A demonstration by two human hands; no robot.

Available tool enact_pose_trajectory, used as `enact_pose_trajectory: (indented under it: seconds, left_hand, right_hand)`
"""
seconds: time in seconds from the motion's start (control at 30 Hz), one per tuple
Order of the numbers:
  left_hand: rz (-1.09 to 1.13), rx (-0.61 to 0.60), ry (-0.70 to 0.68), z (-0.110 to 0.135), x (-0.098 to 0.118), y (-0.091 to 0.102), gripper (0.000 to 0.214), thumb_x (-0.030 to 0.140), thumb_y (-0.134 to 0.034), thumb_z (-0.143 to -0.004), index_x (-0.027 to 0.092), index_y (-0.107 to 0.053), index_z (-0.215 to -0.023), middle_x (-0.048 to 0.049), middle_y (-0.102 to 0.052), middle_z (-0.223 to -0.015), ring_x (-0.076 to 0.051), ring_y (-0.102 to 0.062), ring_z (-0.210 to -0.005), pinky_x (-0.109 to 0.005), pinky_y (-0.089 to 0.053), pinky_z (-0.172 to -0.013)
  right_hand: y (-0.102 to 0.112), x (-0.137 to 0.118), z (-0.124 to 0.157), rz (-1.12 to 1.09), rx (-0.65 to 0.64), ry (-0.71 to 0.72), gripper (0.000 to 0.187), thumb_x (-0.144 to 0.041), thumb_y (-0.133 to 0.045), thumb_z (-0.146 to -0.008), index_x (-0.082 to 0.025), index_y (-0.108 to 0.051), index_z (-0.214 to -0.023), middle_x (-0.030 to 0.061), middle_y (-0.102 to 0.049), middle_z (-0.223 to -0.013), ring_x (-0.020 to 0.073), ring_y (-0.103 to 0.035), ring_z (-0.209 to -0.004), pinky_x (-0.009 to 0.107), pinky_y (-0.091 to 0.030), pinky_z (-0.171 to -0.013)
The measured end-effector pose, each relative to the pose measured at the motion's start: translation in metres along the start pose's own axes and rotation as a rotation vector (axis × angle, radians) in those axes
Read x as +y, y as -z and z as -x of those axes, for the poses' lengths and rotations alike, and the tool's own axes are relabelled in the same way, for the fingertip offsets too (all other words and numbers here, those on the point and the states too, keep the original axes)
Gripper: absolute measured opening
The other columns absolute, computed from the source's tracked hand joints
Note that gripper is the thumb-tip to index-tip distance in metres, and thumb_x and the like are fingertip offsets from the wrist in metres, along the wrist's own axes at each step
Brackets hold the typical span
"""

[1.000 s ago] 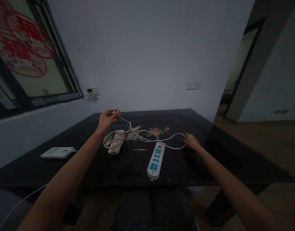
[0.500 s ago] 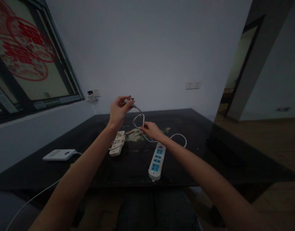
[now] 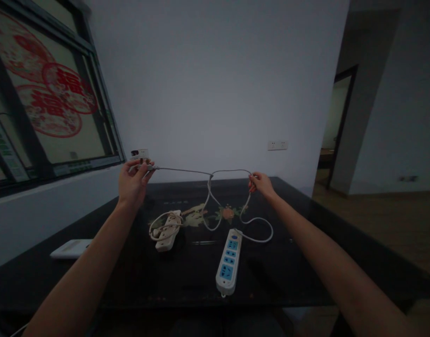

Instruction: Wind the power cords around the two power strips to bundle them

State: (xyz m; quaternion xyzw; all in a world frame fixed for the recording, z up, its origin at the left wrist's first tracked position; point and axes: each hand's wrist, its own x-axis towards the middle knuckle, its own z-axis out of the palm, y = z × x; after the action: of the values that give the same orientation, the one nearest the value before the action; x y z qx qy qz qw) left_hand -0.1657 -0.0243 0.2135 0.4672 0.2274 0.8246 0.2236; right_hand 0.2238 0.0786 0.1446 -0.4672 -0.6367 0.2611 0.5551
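My left hand [image 3: 132, 180] is closed on the plug end [image 3: 149, 166] of a pale power cord, raised above the far left of the table. Further along the same cord [image 3: 183, 170], my right hand [image 3: 260, 183] pinches it between the fingertips. Between the hands the cord runs nearly level, with a crossed loop hanging from its middle. Past my right hand it curves down to a white power strip [image 3: 229, 262] with blue sockets, lying near the front edge. A second white power strip [image 3: 169, 230], its own cord wound about it, lies to the left.
The dark glossy table [image 3: 288, 262] bears a painted flower pattern. A white flat device [image 3: 70, 249] lies at its left, partly behind my left forearm. Wall sockets [image 3: 277, 145] sit on the back wall, and a window [image 3: 53, 93] is at the left.
My hands have moved apart, the left to the left and the right to the right, drawing the cord out between them. The view has tilted up slightly.
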Motion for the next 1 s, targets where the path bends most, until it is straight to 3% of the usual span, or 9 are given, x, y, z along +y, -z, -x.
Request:
enact_pose_trajectory:
  seconds: [0.33, 0.5, 0.63, 0.73, 0.8, 0.93, 1.0]
  left_hand:
    - [0.060, 0.137, -0.063, -0.022, 0.005, 0.020, 0.020, 0.006, -0.065, -0.077, 0.015, -0.051, -0.087, -0.0005, -0.068, -0.079, -0.011, -0.068, -0.074, -0.032, -0.056, -0.079]
    - [0.032, 0.103, -0.043, -0.007, 0.005, 0.023, 0.022, 0.011, -0.072, -0.072, 0.015, -0.055, -0.085, -0.0011, -0.068, -0.080, -0.012, -0.068, -0.077, -0.029, -0.057, -0.077]
    - [-0.046, -0.102, -0.086, 0.029, 0.007, 0.017, 0.027, 0.023, -0.077, -0.069, 0.020, -0.060, -0.090, -0.0004, -0.066, -0.093, -0.016, -0.067, -0.087, -0.033, -0.060, -0.074]
    - [-0.177, -0.305, -0.106, 0.062, 0.008, 0.015, 0.025, 0.025, -0.073, -0.075, 0.023, -0.060, -0.096, -0.0020, -0.065, -0.099, -0.019, -0.065, -0.093, -0.036, -0.060, -0.075]
    - [-0.368, -0.520, -0.141, 0.085, 0.004, 0.019, 0.022, 0.023, -0.067, -0.080, 0.023, -0.061, -0.101, -0.0052, -0.065, -0.101, -0.020, -0.064, -0.095, -0.036, -0.059, -0.078]
    - [-0.786, -1.075, -0.416, 0.126, -0.020, 0.035, 0.023, 0.012, -0.053, -0.086, 0.025, -0.065, -0.100, -0.0070, -0.063, -0.109, -0.020, -0.060, -0.106, -0.037, -0.050, -0.091]
    - [-0.882, -1.229, -0.471, 0.143, -0.037, 0.042, 0.030, 0.008, -0.046, -0.088, 0.024, -0.064, -0.105, -0.0071, -0.063, -0.108, -0.018, -0.059, -0.103, -0.033, -0.050, -0.087]
  right_hand:
    - [0.037, 0.031, -0.008, 0.187, 0.099, -0.039, 0.021, -0.026, -0.052, -0.085, -0.018, -0.054, -0.066, -0.0039, -0.056, -0.047, 0.0075, -0.049, -0.033, 0.017, -0.035, -0.037]
    - [0.042, 0.047, -0.002, 0.282, 0.131, -0.083, 0.018, -0.026, -0.057, -0.080, -0.016, -0.061, -0.065, -0.0035, -0.055, -0.044, 0.0077, -0.045, -0.034, 0.018, -0.033, -0.039]
    - [0.037, 0.047, 0.003, 0.299, 0.132, -0.083, 0.018, -0.025, -0.056, -0.079, -0.015, -0.065, -0.068, -0.0014, -0.060, -0.048, 0.0082, -0.045, -0.038, 0.018, -0.030, -0.041]
    - [0.029, 0.040, 0.003, 0.279, 0.107, -0.054, 0.019, -0.026, -0.054, -0.081, -0.015, -0.066, -0.071, 0.0001, -0.063, -0.051, 0.0086, -0.045, -0.041, 0.018, -0.031, -0.042]
    - [0.024, 0.034, 0.003, 0.258, 0.086, -0.031, 0.020, -0.028, -0.053, -0.082, -0.015, -0.066, -0.073, 0.0011, -0.065, -0.052, 0.0091, -0.045, -0.041, 0.018, -0.031, -0.042]
    - [0.015, 0.020, 0.007, 0.205, 0.056, 0.029, 0.022, -0.031, -0.052, -0.083, -0.015, -0.066, -0.077, 0.0014, -0.066, -0.055, 0.0095, -0.044, -0.040, 0.019, -0.032, -0.043]
    - [0.012, 0.013, 0.011, 0.179, 0.043, 0.070, 0.022, -0.032, -0.053, -0.083, -0.016, -0.066, -0.078, 0.0009, -0.066, -0.054, 0.0099, -0.044, -0.042, 0.020, -0.031, -0.044]
